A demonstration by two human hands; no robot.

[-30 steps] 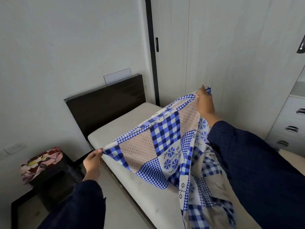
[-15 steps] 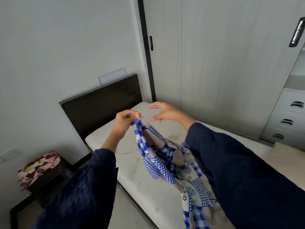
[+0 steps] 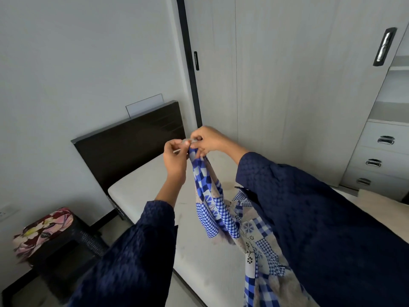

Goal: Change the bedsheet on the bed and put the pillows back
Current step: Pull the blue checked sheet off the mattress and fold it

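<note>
At eight o'clock in the frame, a red-and-pink floral fabric bundle (image 3: 43, 231) sits on a dark woven stool (image 3: 75, 247), with a white wall socket (image 3: 6, 213) at its ten o'clock. A dark wooden headboard (image 3: 130, 142) stands against the white wall, with a pale rectangular panel (image 3: 145, 104) showing above its top edge. A bare white mattress (image 3: 150, 187) runs from the headboard toward four o'clock.

Over the mattress, near the frame's centre, a person brings both hands together. The left hand (image 3: 176, 156) and the right hand (image 3: 207, 140) touch, fingers curled. Each pinches the gathered top end of a blue-and-white checked patchwork bedsheet (image 3: 212, 209).

The sheet is bunched narrow at the grip, then hangs from the hands toward five o'clock, widening as it drops. Its lower folds reach the mattress and pass beneath the dark blue right sleeve (image 3: 309, 218), which hides part of the cloth. The dark blue left sleeve (image 3: 137, 262) crosses in front of the mattress's near edge.

From twelve to two o'clock, pale wood-grain wardrobe doors (image 3: 287, 85) fill the background. At three o'clock, a white chest of drawers (image 3: 380, 156) with metal pulls stands near the bed.
</note>
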